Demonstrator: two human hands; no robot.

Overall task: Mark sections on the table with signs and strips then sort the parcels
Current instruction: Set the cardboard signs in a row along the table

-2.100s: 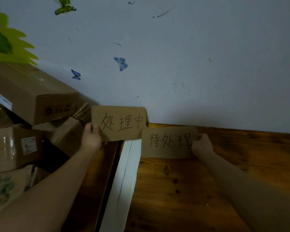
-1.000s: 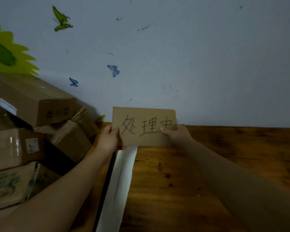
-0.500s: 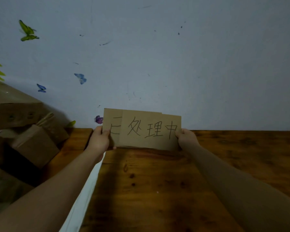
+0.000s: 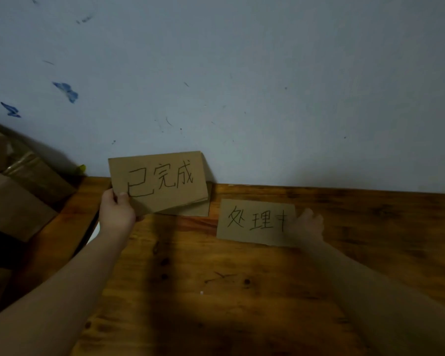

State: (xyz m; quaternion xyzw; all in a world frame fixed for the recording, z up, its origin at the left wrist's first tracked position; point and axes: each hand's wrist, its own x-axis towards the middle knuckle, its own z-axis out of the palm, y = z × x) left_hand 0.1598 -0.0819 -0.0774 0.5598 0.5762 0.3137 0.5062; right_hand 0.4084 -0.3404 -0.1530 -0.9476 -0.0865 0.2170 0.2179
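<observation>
Left hand pinches brown cardboard sign "已完成" by its lower-left corner, raised against pale wall — second card behind it. Right hand fingers flat on brown cardboard sign "处理中", right of the first, lying on wooden table.

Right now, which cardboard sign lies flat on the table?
The 处理中 sign, under the right hand. The 已完成 sign is held up off the wood by the left hand.
</observation>
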